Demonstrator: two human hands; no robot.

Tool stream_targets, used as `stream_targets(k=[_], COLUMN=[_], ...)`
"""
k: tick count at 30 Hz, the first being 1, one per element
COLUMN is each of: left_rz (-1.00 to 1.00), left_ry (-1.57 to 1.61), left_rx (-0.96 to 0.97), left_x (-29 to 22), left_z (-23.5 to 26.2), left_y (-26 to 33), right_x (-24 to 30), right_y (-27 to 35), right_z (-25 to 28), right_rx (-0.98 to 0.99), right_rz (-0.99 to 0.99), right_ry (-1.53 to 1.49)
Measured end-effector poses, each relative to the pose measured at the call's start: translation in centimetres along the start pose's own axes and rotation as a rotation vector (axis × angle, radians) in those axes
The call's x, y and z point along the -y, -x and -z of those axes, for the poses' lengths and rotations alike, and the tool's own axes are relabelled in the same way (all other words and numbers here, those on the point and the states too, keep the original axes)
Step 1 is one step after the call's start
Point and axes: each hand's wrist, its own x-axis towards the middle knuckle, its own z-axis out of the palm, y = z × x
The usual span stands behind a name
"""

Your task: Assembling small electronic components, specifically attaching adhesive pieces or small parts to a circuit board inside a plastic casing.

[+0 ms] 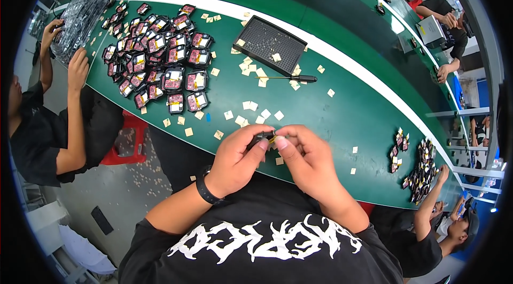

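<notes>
Just above the near edge of the green table, my left hand [239,157] and my right hand [305,156] come together around a small dark part [260,137] with a yellow strip. My left fingers wrap its dark body, hiding most of it. The thumb and forefinger of my right hand pinch at its right side, by the yellow strip. Small cream square pieces [261,120] lie scattered on the table beyond my hands. To the left spreads a big pile of black-framed electronic modules [173,78] with reddish boards and white-and-yellow tops.
Farther back are a black perforated tray [270,43] and a screwdriver [304,78]. More small assemblies [422,171] are heaped at the right end. Co-workers sit on both sides; the left one's hands are by clear plastic packaging [85,16]. A red stool [131,139] stands at lower left.
</notes>
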Motion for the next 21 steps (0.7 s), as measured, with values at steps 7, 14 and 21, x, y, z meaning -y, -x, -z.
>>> stream_targets(k=[7, 14, 21], left_rz=[0.085, 0.045, 0.040], left_ry=[0.121, 0.079, 0.060], left_rx=[0.004, 0.000, 0.050], left_x=[0.1, 0.5, 0.2], left_z=[0.6, 0.5, 0.8], left_y=[0.0, 0.1, 0.2], right_x=[-1.3, -0.6, -1.0], right_y=[0.8, 1.1, 1.0], right_z=[0.6, 0.1, 0.2], right_rx=[0.196, 0.193, 0.209], right_rz=[-0.096, -0.376, -0.518], right_ry=[-0.013, -0.331, -0.619])
